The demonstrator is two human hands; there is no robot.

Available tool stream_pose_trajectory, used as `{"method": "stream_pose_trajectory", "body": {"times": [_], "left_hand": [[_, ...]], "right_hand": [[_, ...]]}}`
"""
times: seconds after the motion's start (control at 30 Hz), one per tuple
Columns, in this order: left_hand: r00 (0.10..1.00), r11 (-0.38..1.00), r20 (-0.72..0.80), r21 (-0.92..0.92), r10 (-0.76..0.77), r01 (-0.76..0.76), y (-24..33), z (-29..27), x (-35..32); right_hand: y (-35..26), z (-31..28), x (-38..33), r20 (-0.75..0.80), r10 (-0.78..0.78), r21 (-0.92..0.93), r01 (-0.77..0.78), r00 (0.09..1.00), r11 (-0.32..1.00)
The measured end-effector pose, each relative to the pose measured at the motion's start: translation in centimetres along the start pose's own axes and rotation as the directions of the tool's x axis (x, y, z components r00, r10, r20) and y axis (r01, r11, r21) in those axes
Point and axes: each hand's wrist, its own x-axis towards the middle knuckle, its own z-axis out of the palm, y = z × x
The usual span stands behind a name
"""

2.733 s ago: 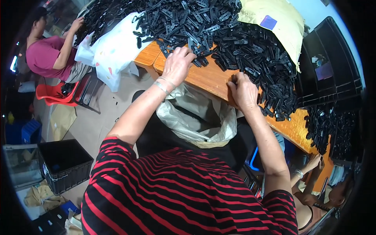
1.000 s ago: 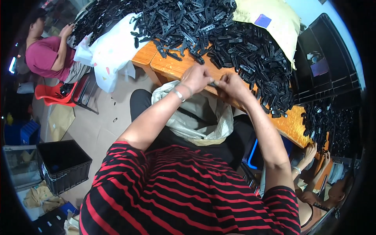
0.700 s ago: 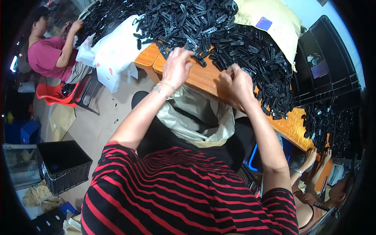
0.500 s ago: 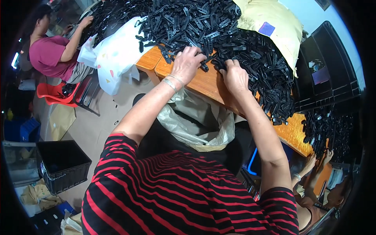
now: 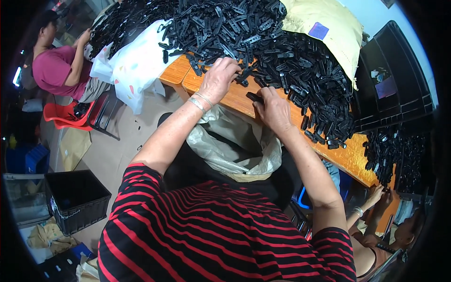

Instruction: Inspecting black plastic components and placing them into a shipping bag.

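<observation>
- Black plastic parts [image 5: 282, 51]: large heap on wooden counter [image 5: 235, 101].
- Left hand [image 5: 218, 80]: fingers curled into heap's edge.
- Right hand [image 5: 274, 110]: fingers pinching one black piece [image 5: 254, 97].
- Grey sack [image 5: 230, 143]: open, below counter edge.

Both hands have moved from over the sack [image 5: 235, 145] to the pile [image 5: 282, 56]; left hand [image 5: 218, 80] fingers now among parts, right hand [image 5: 273, 110] on a black part [image 5: 254, 97].
</observation>
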Motion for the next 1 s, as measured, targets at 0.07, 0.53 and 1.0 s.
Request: {"method": "stream_pose_trajectory", "body": {"times": [0.07, 0.53, 1.0], "left_hand": [[0.995, 0.997, -0.093, -0.064, 0.029, -0.035, 0.1, -0.4, 0.1], [0.948, 0.964, -0.247, -0.223, -0.201, 0.146, 1.2, -0.3, -0.8], [0.818, 0.211, 0.137, -0.930, -0.559, 0.300, 2.6, 0.9, -1.1]], "right_hand": [[-0.2, -0.4, 0.1, -0.015, 0.014, 0.007, -0.014, 1.000, 1.000], [-0.5, -0.3, 2.7, -0.161, 0.213, 0.256, -0.167, 0.964, 0.952], [-1.2, -0.2, 4.7, 0.237, 0.437, 0.852, -0.402, 0.868, 0.337]]}}
